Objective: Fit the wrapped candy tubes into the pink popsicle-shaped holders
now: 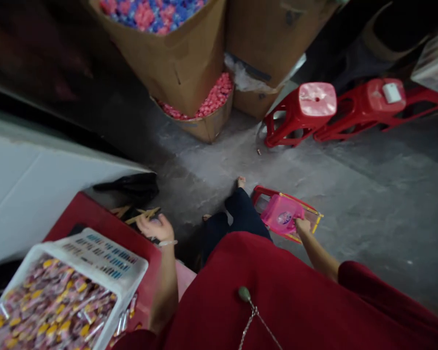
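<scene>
My left hand, with a pale bracelet at the wrist, hangs with its fingers apart just above several tan sticks. It is blurred, and I see nothing in it. A white plastic crate full of wrapped sweets stands below it on a red surface. My right hand holds the lower corner of a pink plastic box, which lies on a red-and-yellow tray on the floor.
Two red plastic stools stand on the concrete floor ahead. Cardboard boxes hold pink and blue pieces, and one low box holds pink ones. A white panel and black bag lie left. My bare feet show beyond my red clothing.
</scene>
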A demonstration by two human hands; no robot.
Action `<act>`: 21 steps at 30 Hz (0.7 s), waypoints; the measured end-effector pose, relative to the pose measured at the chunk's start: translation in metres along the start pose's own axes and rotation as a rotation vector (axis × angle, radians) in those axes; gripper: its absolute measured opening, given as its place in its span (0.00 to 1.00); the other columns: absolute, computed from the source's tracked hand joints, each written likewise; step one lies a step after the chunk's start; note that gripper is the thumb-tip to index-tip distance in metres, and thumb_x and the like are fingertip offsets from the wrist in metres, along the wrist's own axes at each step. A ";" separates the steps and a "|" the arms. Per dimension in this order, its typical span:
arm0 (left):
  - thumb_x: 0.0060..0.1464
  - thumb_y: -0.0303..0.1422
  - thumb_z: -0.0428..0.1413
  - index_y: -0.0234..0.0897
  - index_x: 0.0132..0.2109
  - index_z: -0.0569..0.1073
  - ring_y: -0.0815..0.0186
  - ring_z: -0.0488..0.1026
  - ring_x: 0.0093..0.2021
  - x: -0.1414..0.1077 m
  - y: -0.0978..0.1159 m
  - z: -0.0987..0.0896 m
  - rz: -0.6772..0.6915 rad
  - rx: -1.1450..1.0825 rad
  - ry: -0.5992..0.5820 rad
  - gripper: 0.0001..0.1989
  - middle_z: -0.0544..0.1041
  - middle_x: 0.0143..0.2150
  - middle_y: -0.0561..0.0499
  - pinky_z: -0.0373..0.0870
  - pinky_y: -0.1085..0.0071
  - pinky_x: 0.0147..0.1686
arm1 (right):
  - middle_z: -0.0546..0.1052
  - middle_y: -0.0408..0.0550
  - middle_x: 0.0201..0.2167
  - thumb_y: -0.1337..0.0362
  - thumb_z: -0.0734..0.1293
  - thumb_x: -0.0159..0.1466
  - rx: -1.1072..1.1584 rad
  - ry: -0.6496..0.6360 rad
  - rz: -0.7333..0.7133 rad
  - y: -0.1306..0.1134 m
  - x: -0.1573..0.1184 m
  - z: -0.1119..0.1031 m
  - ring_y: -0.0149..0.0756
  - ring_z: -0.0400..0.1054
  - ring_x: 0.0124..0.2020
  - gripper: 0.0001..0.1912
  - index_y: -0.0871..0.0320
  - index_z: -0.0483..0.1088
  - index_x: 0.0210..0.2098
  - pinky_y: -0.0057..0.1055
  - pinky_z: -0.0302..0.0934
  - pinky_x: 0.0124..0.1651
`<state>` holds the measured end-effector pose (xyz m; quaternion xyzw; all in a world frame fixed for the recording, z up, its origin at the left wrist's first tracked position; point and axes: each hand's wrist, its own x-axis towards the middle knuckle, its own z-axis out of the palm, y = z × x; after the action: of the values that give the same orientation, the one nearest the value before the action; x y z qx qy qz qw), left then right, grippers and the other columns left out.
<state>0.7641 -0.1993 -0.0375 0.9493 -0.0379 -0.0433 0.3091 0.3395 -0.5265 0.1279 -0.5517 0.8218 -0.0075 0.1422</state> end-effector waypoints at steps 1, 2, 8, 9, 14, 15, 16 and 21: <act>0.62 0.42 0.51 0.28 0.67 0.56 0.44 0.57 0.71 0.003 0.038 0.031 0.079 -0.031 -0.095 0.32 0.61 0.67 0.28 0.58 0.45 0.67 | 0.77 0.51 0.33 0.63 0.69 0.65 0.023 -0.002 0.045 -0.002 0.017 0.003 0.40 0.74 0.38 0.08 0.63 0.75 0.38 0.36 0.67 0.43; 0.62 0.39 0.50 0.29 0.65 0.60 0.49 0.64 0.66 0.005 0.077 0.062 0.154 -0.058 -0.190 0.28 0.66 0.64 0.31 0.64 0.51 0.65 | 0.77 0.53 0.30 0.65 0.69 0.62 0.050 -0.004 0.074 -0.004 0.035 0.005 0.43 0.74 0.38 0.06 0.63 0.76 0.35 0.35 0.66 0.43; 0.65 0.29 0.50 0.30 0.63 0.68 0.60 0.75 0.54 -0.026 0.310 0.250 0.562 0.035 -1.106 0.21 0.72 0.59 0.34 0.68 0.61 0.60 | 0.81 0.56 0.36 0.61 0.66 0.55 0.266 0.013 0.123 -0.010 0.149 0.007 0.47 0.73 0.43 0.16 0.63 0.78 0.39 0.36 0.64 0.49; 0.65 0.28 0.51 0.30 0.62 0.69 0.59 0.75 0.55 -0.035 0.343 0.283 0.616 0.073 -1.160 0.20 0.73 0.59 0.34 0.68 0.62 0.60 | 0.81 0.56 0.38 0.59 0.66 0.55 0.307 0.023 0.146 -0.009 0.166 0.010 0.47 0.73 0.43 0.18 0.63 0.78 0.40 0.36 0.64 0.50; 0.61 0.26 0.55 0.30 0.61 0.71 0.54 0.72 0.61 -0.088 0.486 0.474 0.859 0.248 -1.350 0.21 0.73 0.61 0.34 0.64 0.59 0.63 | 0.81 0.55 0.37 0.51 0.69 0.51 0.654 0.172 0.335 0.006 0.229 0.046 0.47 0.74 0.43 0.26 0.64 0.79 0.43 0.41 0.67 0.50; 0.61 0.26 0.55 0.30 0.62 0.71 0.53 0.71 0.62 -0.102 0.509 0.517 0.897 0.278 -1.368 0.22 0.72 0.62 0.33 0.64 0.58 0.64 | 0.81 0.55 0.38 0.49 0.70 0.50 0.733 0.221 0.388 0.010 0.236 0.056 0.47 0.74 0.43 0.28 0.64 0.78 0.43 0.41 0.67 0.50; 0.62 0.27 0.55 0.30 0.64 0.69 0.52 0.71 0.63 -0.117 0.530 0.560 0.932 0.301 -1.378 0.23 0.70 0.63 0.32 0.63 0.57 0.64 | 0.81 0.54 0.39 0.48 0.72 0.49 0.801 0.267 0.444 0.014 0.242 0.065 0.46 0.74 0.43 0.30 0.63 0.78 0.44 0.40 0.69 0.49; 0.63 0.30 0.58 0.33 0.66 0.66 0.53 0.71 0.60 -0.189 0.599 0.753 1.129 0.332 -1.371 0.26 0.67 0.66 0.34 0.67 0.54 0.61 | 0.81 0.51 0.41 0.47 0.78 0.46 1.002 0.402 0.747 0.033 0.244 0.103 0.44 0.76 0.39 0.34 0.59 0.78 0.48 0.37 0.73 0.41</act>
<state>0.4697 -1.1030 -0.2790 0.5880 -0.6797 -0.4353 0.0530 0.2489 -0.7209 -0.0312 -0.0840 0.8657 -0.4424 0.2185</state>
